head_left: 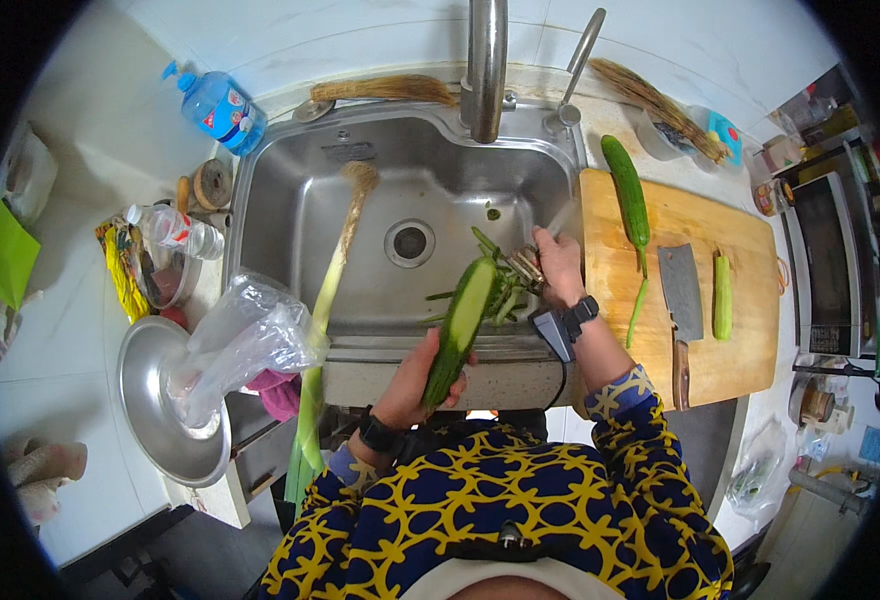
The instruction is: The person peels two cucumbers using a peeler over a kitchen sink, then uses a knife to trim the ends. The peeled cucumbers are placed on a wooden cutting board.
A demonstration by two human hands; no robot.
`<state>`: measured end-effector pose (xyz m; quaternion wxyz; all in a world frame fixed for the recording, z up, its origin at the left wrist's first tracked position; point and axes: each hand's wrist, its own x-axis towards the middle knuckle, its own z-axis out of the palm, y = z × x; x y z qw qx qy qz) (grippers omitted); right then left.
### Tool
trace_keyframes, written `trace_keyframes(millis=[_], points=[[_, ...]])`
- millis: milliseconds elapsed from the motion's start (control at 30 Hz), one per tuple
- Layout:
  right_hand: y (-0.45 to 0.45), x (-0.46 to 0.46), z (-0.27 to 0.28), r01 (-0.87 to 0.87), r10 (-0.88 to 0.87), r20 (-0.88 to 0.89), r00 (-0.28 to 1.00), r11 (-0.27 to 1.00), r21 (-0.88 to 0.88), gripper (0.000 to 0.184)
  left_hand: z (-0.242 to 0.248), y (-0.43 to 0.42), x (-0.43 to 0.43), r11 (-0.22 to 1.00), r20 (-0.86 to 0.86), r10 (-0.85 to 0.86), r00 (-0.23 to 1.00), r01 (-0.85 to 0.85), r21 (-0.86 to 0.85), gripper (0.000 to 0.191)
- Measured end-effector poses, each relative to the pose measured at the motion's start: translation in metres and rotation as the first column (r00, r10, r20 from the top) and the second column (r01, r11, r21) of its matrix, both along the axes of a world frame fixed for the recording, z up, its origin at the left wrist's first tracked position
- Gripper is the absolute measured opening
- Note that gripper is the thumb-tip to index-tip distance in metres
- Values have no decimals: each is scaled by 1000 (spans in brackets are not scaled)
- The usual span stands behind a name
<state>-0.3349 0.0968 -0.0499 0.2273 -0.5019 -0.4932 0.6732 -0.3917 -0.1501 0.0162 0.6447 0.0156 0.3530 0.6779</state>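
My left hand [410, 375] grips the lower end of a large green cucumber [461, 330] over the sink's front edge. One long strip of its skin is off, baring pale flesh. In my right hand [561, 266] is a metal peeler [524, 267], just right of the cucumber's upper end and seemingly apart from it. Green peelings [511, 296] lie in the steel sink [365, 300] below, partly hidden by the cucumber. A long leek [335, 277] with roots slants across the sink's left side and hangs over the front edge.
Right of the sink, a wooden cutting board [747, 225] bears a whole cucumber [626, 187], a cleaver [681, 289] and a pale peeled piece [722, 300]. A clear plastic bag [252, 337] spills from a steel basin [136, 397] at left. The faucet [485, 67] overhangs the sink.
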Motion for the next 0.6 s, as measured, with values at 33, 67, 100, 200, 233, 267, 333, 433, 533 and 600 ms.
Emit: trace_keyframes(millis=[33, 67, 100, 200, 233, 267, 333, 433, 533, 600], points=[[-3, 1, 9, 32, -34, -52, 998, 999, -27, 21, -1, 4, -1, 996, 8, 17, 1000, -16, -91, 45], [-10, -1, 19, 29, -32, -148, 989, 999, -23, 17, -2, 8, -2, 988, 38, 38, 999, -32, -151, 44], [-19, 0, 30, -1, -3, -158, 987, 1000, -30, 16, -3, 12, -2, 976, 68, 61, 996, -46, -212, 43], [-54, 6, 60, -120, 112, -164, 980, 992, -40, 13, -5, 24, 0, 976, 93, 82, 992, -61, -207, 44], [-66, 9, 66, -198, 192, -213, 958, 980, -7, 12, -6, 27, 1, 978, 110, 71, 991, -48, -203, 44], [-76, 10, 70, -213, 212, -216, 953, 977, 22, 12, -7, 31, 2, 982, 130, 63, 990, -38, -184, 44], [-87, 10, 70, -215, 228, -207, 952, 973, 81, 12, -8, 33, 3, 989, 151, 34, 988, -12, -149, 44], [-82, 11, 63, -239, 262, -115, 958, 954, 179, 14, -10, 35, 6, 991, 143, -5, 990, 23, -130, 44], [-74, 9, 52, -266, 277, -103, 956, 958, 105, 15, -10, 33, 9, 987, 130, 5, 992, 16, -158, 44], [-66, 7, 44, -242, 244, -112, 963, 970, 26, 15, -9, 31, 9, 991, 169, 28, 985, -6, -132, 46]])
